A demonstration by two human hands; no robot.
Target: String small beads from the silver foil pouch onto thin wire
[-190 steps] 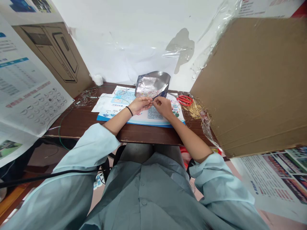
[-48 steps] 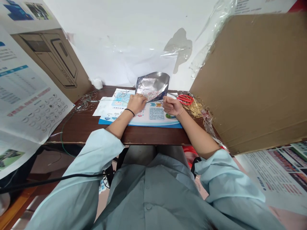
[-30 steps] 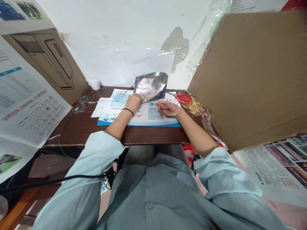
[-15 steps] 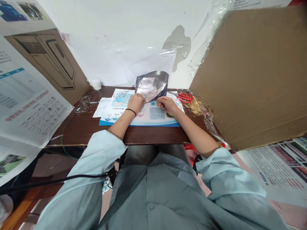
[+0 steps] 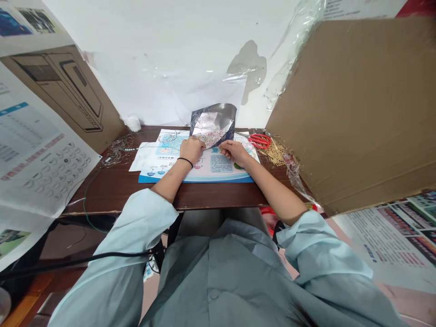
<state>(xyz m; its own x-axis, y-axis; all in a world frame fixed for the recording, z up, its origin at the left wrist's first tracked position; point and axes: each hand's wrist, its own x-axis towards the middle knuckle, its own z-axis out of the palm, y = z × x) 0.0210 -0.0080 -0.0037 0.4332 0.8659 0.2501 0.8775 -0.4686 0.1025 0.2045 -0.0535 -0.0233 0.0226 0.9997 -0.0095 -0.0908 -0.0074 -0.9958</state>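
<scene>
A cut-open foil pouch [image 5: 221, 116] with a dark patterned outside and silver lining stands at the back of the table. Many small pink and white beads [image 5: 211, 136] lie in it. My left hand [image 5: 192, 150] is closed at the pouch's front left edge; its fingertips are partly hidden, and what they grip is unclear. To the right, my right hand [image 5: 235, 151] is pinched just in front of the pouch, with something too small to name at its fingertips. A thin strand with a few white beads [image 5: 130, 149] runs from the left toward my left hand.
Printed sheets [image 5: 163, 176] lie under both hands. Red-handled scissors [image 5: 260, 141] and a heap of gold sticks [image 5: 275, 155] are at right, by crumpled clear plastic [image 5: 295, 171]. Tangled clear thread [image 5: 117, 152] lies at left. Cardboard panels [image 5: 361, 109] stand on both sides.
The whole view has shifted slightly. Both hands stay by the pouch, with only a small change in my right fingers, which remain pinched.
</scene>
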